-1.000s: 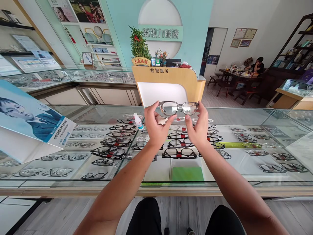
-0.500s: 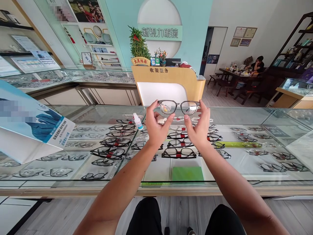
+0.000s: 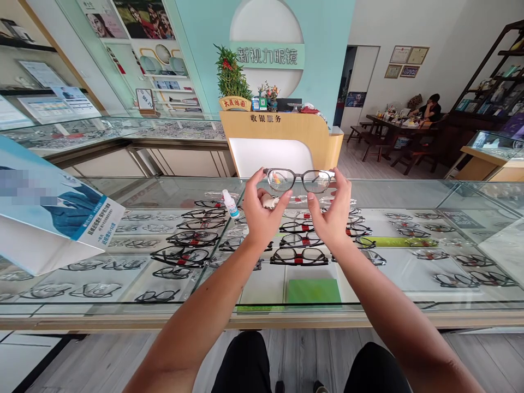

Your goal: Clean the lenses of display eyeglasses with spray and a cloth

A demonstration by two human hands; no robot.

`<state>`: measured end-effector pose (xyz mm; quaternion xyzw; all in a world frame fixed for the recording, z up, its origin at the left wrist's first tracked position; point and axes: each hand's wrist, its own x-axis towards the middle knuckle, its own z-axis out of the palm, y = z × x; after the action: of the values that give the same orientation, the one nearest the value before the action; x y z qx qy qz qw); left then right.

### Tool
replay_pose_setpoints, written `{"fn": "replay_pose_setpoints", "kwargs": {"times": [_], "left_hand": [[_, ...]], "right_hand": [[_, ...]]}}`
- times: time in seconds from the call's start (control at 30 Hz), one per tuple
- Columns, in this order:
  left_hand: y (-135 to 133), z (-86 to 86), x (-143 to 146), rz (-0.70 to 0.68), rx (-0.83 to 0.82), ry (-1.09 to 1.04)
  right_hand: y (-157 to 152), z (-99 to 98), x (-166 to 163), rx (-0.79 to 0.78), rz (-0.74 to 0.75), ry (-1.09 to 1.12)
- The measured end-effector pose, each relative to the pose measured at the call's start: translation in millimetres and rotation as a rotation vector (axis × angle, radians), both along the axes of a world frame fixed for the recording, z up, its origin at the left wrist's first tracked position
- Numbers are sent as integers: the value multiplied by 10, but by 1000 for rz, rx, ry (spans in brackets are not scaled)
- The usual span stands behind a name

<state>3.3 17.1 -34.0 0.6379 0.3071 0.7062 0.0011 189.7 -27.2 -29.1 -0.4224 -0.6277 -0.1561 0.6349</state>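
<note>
A pair of dark-framed eyeglasses is held up above the glass counter, lenses facing me. My left hand pinches its left end between thumb and fingers. A crumpled whitish cloth is tucked inside the same hand, partly hidden by the fingers. At the right end, my right hand grips the frame, fingers behind and thumb below. A small white spray bottle with a blue and red label stands left of my left hand. Rows of eyeglasses with red tags lie beneath my hands.
A glass display counter spans the view in front of me. At left a blue-and-white display card stands on it. A green box sits near the front. Beyond is a wooden cashier desk; a person sits at a far table.
The eyeglasses have tilted very slightly in my hands, and a lens reflection has shifted. Both hands keep their hold in nearly the same place.
</note>
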Motion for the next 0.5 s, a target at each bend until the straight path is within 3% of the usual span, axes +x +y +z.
{"fn": "replay_pose_setpoints", "kwargs": {"times": [0.5], "left_hand": [[2, -12, -2, 7, 31, -13]], "right_hand": [[-10, 13, -16, -32, 100, 114]]}}
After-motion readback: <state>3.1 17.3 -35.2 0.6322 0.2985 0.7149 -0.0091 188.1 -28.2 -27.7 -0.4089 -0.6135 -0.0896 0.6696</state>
